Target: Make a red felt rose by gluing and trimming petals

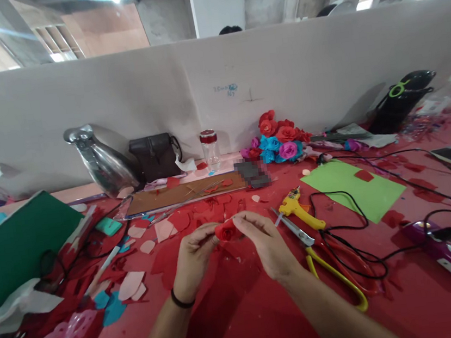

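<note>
Head view: red paper flower is held between both hands, over the red tabletop. Left hand pinches its left edge, right hand its upper right; both grips narrow, neither nearer. Long axis hard to read at this blur; spiral centre seems camera-facing. Yellow glue gun lies apart, right.

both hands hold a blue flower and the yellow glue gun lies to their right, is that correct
The flower is red, not blue, as the head view shows; left hand and right hand hold it, and the yellow glue gun lies to their right.
</note>
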`<action>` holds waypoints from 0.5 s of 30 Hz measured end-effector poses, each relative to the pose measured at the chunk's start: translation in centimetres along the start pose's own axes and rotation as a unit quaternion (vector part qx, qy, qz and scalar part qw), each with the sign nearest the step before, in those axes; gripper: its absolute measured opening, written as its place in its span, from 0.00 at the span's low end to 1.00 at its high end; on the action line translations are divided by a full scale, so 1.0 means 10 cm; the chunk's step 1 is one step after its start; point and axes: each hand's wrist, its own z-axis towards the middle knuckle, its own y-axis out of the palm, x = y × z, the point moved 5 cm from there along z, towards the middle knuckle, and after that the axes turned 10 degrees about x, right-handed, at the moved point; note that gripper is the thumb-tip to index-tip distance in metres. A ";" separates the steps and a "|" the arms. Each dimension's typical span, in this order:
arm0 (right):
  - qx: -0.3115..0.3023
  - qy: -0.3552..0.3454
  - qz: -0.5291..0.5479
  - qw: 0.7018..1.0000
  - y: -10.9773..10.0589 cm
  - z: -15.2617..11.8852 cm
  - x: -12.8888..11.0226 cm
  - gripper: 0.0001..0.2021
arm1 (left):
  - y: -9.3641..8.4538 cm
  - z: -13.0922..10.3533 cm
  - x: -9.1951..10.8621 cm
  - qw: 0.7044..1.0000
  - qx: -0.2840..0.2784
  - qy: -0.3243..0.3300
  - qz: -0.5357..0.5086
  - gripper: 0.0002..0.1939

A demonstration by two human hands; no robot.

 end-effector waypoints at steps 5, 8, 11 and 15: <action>0.027 0.001 -0.013 1.000 -0.02 0.02 0.00 0.09 | 0.01 0.00 -0.01 1.000 0.000 -0.013 -0.007 0.06; 0.029 0.002 -0.010 1.000 -0.02 0.03 -0.01 0.10 | 0.01 0.01 -0.02 0.999 0.005 -0.024 -0.022 0.07; 0.038 0.014 0.023 0.999 -0.03 0.01 0.00 0.12 | 0.00 0.01 -0.04 0.999 0.012 -0.034 -0.035 0.07; 0.069 0.047 0.085 0.993 -0.05 0.02 0.04 0.13 | 0.00 0.00 -0.06 0.997 0.023 -0.047 -0.059 0.08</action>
